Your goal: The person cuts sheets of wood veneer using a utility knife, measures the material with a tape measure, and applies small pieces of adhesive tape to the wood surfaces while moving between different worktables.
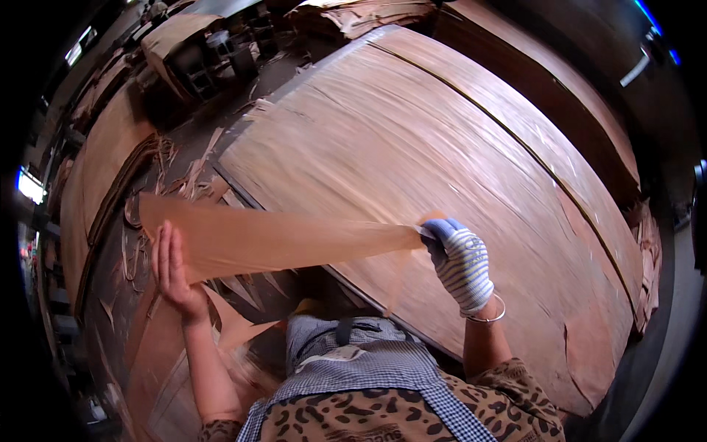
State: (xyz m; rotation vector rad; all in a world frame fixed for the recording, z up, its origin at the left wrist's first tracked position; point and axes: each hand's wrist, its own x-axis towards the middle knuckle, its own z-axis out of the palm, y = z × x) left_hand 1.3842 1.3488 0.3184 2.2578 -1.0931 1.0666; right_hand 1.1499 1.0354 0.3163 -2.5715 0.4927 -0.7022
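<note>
A thin, tan strip of wood veneer (272,239) stretches across in front of my body, wide at its left end and narrowing to the right. My right hand (462,265), in a blue-and-white striped glove with blue fingertips, is closed on the narrow end. Bare and with straight fingers, my left hand (175,272) lies against the wide end; its thumb is not clearly visible. Beneath my right hand spreads a large stack of veneer sheets (420,140), its top sheet pale and streaked. A thin sliver hangs below the strip near my right hand.
Torn veneer scraps (188,173) litter the floor to the left. Another veneer stack (103,184) stands farther left, and a long one (560,81) lies beyond the large stack. A dark line (508,132) crosses the large stack's top. Loose pieces (239,324) lie by my left forearm.
</note>
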